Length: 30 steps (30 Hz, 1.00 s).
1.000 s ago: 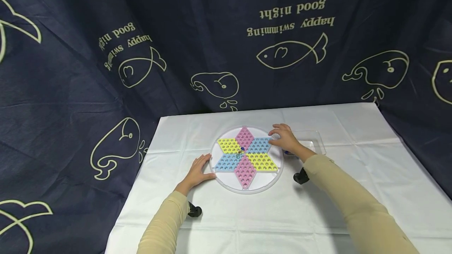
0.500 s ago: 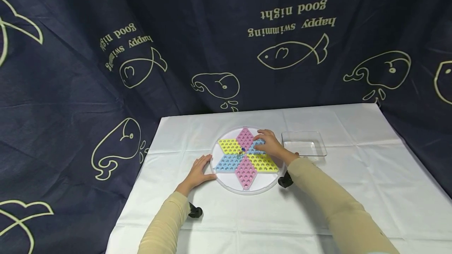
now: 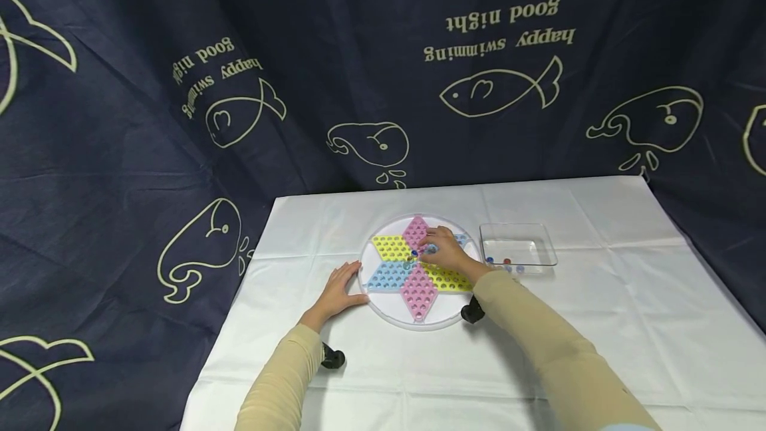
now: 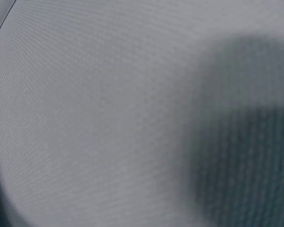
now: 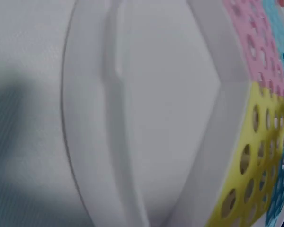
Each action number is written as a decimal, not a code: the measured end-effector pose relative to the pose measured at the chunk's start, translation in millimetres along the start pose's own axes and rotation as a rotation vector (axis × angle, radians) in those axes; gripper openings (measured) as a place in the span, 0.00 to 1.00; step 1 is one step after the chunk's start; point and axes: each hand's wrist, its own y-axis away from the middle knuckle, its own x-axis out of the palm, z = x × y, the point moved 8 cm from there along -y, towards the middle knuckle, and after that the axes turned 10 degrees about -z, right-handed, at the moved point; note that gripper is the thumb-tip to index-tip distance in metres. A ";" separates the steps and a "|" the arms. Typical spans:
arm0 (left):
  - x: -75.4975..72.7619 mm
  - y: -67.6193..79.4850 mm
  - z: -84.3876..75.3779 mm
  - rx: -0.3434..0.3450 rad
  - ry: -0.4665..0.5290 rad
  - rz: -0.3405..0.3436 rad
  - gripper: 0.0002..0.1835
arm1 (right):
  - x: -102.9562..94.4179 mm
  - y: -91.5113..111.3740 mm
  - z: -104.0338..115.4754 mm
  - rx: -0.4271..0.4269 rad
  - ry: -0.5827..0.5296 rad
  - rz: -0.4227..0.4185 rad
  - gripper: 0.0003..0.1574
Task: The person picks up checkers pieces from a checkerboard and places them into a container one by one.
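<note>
A round white Chinese checkers board (image 3: 374,304) with a pink, yellow and blue star of holes lies on the table. Several small marbles (image 3: 408,261) sit near the star's centre. My right hand (image 3: 445,248) is over the blue upper-right point, fingers and thumb bent towards those marbles. Whether a marble is between its fingertips is too small to see. Spread at the board's left rim, my left hand (image 3: 336,291) touches the edge with fingers and thumb. In the right wrist view appear the board's rim (image 5: 92,118) and yellow holes (image 5: 255,142); no fingers show there.
A clear plastic box (image 3: 547,245) with several marbles (image 3: 507,262) along its near side stands right of the board. White cloth (image 3: 383,371) covers the table. A dark curtain (image 3: 335,72) hangs behind. The left wrist view shows blurred white cloth (image 4: 99,113).
My right hand has moved left from the board's right rim beside the box to near the star's centre. The marbles in the box have come into sight. My left hand has stayed put.
</note>
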 end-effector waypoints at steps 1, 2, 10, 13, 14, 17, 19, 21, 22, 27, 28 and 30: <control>0.3 0.0 0.1 0.001 -0.002 0.001 0.46 | 1.7 -0.7 -1.0 -0.001 0.019 0.003 0.18; 0.7 0.1 0.2 0.003 -0.002 0.002 0.46 | 3.5 -1.2 -2.1 -0.003 0.036 0.008 0.18; -0.2 0.8 -1.0 0.016 0.003 0.003 0.49 | 14.3 -1.0 -6.8 0.061 0.078 0.091 0.29; 0.0 0.7 -0.5 0.012 0.004 0.004 0.48 | 19.0 -0.8 -6.8 0.090 0.080 0.122 0.32; 0.3 0.5 -0.2 0.009 0.003 0.005 0.48 | 20.0 -0.9 -6.6 0.097 0.079 0.125 0.33; 0.5 0.1 -0.1 0.011 0.004 0.005 0.47 | 22.4 -1.4 -7.7 0.118 0.083 0.128 0.32; -0.3 -0.3 -0.7 0.015 0.007 0.000 0.48 | 22.9 -2.0 -8.8 0.130 0.088 0.121 0.30; -1.0 -0.7 -1.1 0.019 0.011 -0.005 0.48 | 22.8 -2.9 -9.1 0.125 0.088 0.105 0.28; -1.1 -0.8 -1.1 0.020 0.009 -0.006 0.48 | 22.3 -3.2 -8.8 0.120 0.085 0.095 0.26; 0.0 -0.9 0.4 0.020 -0.005 -0.006 0.49 | 18.7 -3.3 -5.2 0.092 0.076 0.053 0.18; 0.4 -1.0 0.9 0.020 -0.011 -0.006 0.49 | 18.0 -3.0 -4.3 0.087 0.081 0.049 0.16; 0.5 -1.0 1.3 0.020 -0.011 -0.009 0.49 | 17.0 -2.7 -2.2 0.074 0.091 0.044 0.12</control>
